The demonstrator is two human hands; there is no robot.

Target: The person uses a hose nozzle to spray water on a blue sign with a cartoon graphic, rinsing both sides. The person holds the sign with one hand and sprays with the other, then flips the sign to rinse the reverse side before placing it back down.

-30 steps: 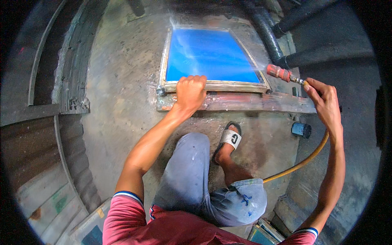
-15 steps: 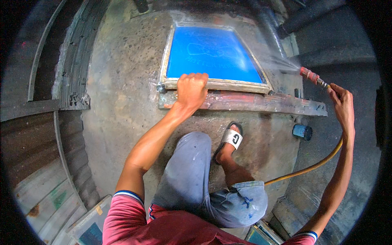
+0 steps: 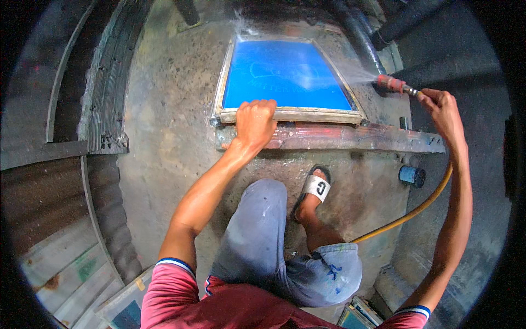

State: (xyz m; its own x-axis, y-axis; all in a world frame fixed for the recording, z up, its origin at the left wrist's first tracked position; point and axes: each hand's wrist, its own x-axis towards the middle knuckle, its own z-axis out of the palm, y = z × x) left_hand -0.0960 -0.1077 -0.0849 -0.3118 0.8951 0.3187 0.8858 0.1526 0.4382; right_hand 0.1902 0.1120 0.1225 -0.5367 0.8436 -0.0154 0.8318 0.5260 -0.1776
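Observation:
A framed silk screen (image 3: pixel 285 74) with a bright blue coating and a faint design stands tilted ahead of me. Its near edge is by a long stained wooden beam (image 3: pixel 329 137). My left hand (image 3: pixel 256 122) is closed over the near bar of its frame. At the right, my right hand (image 3: pixel 441 112) grips the metal rear end of a red hose nozzle (image 3: pixel 392 83). Water sprays leftward from the nozzle across the blue surface, and splashes rise past the far left corner. A yellow hose (image 3: pixel 422 207) hangs below that hand and runs behind my knee.
A small dark can with a blue label (image 3: pixel 411 176) lies right of my sandalled foot (image 3: pixel 316 186). Dark pipes (image 3: pixel 361 41) stand at the far right. Corrugated sheets (image 3: pixel 104 93) line the left side. More framed screens (image 3: pixel 129 307) lean at the lower left and lower right.
My right hand has moved the nozzle left and slightly up, closer to the screen. Spray now reaches across to the far left corner. My left hand keeps its hold on the frame.

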